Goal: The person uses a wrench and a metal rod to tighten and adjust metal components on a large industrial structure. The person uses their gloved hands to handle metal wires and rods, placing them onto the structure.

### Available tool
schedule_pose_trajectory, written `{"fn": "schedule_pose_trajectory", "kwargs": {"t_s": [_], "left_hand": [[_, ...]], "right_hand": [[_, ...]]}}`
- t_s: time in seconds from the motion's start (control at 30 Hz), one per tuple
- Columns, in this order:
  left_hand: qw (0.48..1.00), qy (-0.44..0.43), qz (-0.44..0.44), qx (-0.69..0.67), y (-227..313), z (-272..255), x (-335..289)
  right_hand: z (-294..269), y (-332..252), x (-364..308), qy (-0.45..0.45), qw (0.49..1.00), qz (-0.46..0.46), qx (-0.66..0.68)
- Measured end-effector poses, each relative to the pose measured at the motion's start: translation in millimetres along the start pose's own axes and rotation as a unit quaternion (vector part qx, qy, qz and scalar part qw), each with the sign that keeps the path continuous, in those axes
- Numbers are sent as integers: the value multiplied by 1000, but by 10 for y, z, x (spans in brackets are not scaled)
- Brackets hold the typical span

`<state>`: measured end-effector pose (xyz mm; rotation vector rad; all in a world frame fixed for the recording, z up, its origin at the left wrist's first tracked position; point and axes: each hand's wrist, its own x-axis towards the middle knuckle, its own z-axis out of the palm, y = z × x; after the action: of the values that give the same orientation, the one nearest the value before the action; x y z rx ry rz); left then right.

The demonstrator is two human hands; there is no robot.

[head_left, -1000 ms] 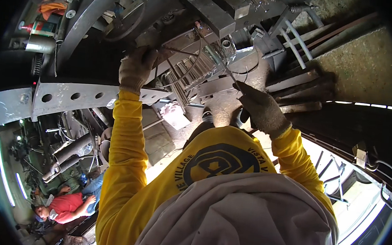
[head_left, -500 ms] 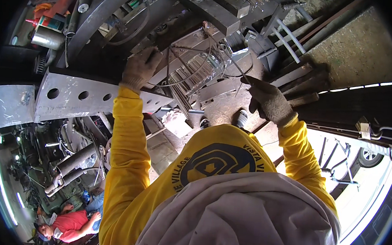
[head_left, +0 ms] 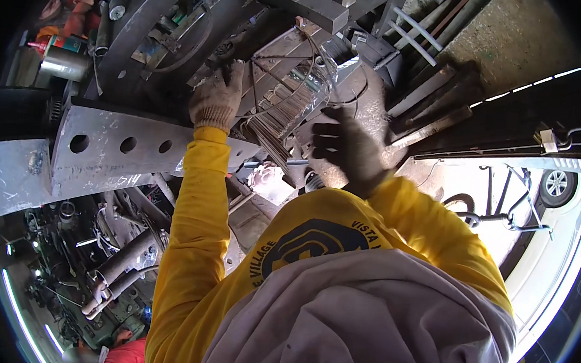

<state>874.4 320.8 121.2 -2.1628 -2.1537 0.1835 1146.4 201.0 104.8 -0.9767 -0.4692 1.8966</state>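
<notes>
My left hand, in a brown knit work glove, rests at the edge of dark metalwork, its visible fingers apart. Just right of it lies a thin rod frame with a curved ring and crossing bars. Beneath that frame is a bundle of thin metal rods. My right hand, gloved too and smeared by motion, hovers right of the rods with its fingers spread and nothing visible in them. A long steel plate with round holes runs below my left hand.
Heavy steel beams cross the far side. A ladder-like piece of light bars and loose bars lie at the right. A metal cylinder stands far left. A person in a red shirt is at lower left. A car wheel shows outside.
My right hand has moved left and toward me, and the thin rod at its fingers is no longer seen there. My left hand has shifted slightly right, its fingers straighter. The whole view has shifted.
</notes>
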Motion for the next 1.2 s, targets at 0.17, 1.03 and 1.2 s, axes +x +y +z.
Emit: {"fn": "schedule_pose_trajectory", "kwargs": {"t_s": [0.17,1.03,1.2], "left_hand": [[992,74,77,67,-41,55,-83],[984,-5,-132,-120,150,-186,-85],[992,13,-84,-96,101,-149,-107]], "right_hand": [[679,723,333,172,934,-222,-221],[779,714,769,134,913,-278,-266],[555,346,558,141,944,-99,-282]]}}
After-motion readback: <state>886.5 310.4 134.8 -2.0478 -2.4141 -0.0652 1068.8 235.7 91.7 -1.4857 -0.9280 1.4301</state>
